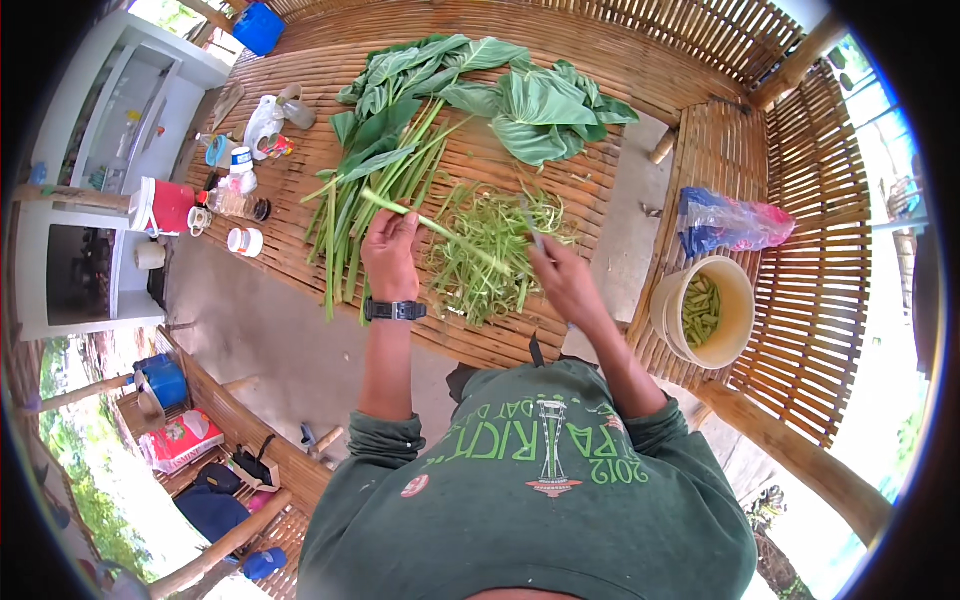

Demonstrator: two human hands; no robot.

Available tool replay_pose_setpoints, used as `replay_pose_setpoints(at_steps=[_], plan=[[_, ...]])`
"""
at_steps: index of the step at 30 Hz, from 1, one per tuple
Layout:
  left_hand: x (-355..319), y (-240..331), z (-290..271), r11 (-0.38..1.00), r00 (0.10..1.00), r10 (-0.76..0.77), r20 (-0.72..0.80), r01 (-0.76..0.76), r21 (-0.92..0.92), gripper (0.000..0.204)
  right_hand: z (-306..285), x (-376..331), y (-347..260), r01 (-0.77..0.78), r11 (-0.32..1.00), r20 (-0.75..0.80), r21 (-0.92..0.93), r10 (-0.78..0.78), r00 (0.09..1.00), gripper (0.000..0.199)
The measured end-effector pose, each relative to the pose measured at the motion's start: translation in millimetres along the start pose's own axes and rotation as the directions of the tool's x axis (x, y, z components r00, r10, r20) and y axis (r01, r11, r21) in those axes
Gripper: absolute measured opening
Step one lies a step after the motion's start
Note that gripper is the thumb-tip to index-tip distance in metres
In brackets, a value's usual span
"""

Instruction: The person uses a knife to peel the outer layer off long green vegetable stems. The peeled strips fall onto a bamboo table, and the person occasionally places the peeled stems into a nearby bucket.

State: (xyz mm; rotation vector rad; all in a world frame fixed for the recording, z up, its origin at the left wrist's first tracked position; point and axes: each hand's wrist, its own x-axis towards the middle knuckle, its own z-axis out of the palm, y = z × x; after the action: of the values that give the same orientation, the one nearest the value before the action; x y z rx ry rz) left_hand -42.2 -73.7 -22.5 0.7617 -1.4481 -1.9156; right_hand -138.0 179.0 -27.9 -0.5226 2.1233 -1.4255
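My left hand (389,252), with a black watch on the wrist, holds a long green stalk (420,216) over the bamboo-slat platform (560,160). My right hand (560,275) grips a knife (532,228) whose blade points up over a pile of peeled green strips (490,250). Whole green stalks (355,210) lie in a bundle left of my left hand, their big leaves (530,105) spread out at the far end.
A cream bucket (735,335) with cut green pieces stands at the right, a blue and pink plastic bag (725,222) behind it. Cups, bottles and a red jug (170,205) crowd the platform's left end. A bamboo railing curves around the back and right.
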Motion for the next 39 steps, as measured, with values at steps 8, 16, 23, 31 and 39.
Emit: replay_pose_setpoints(at_steps=[8,16,23,31,39], plan=[[-14.4,-5.7,0.0,0.941,0.958,0.281,-0.053,-0.264,0.213,0.019,18.9,-2.6,-96.6,0.496,0.839,-0.269,0.224,-0.436,0.859,0.032],[-9.4,-5.0,-0.9,0.987,0.974,0.131,-0.184,-0.145,-0.069,0.021,88.7,0.1,69.5,0.222,0.908,0.549,-0.355,0.010,0.836,0.045],[-14.1,-22.4,-17.1,0.852,0.933,-0.360,-0.010,0.324,-0.412,0.014,22.1,6.4,-34.5,0.447,0.871,0.135,-0.203,-0.427,0.894,0.041],[-33.4,-12.4,3.2,0.762,0.890,-0.436,0.132,0.443,-0.473,0.010,24.6,2.4,-57.0,0.636,0.751,0.209,-0.177,-0.603,0.770,0.059],[-41.8,-6.6,3.5,0.740,0.880,-0.442,0.171,0.466,-0.485,0.013,26.0,-0.1,-53.5,0.610,0.783,0.254,-0.123,-0.569,0.782,0.051]])
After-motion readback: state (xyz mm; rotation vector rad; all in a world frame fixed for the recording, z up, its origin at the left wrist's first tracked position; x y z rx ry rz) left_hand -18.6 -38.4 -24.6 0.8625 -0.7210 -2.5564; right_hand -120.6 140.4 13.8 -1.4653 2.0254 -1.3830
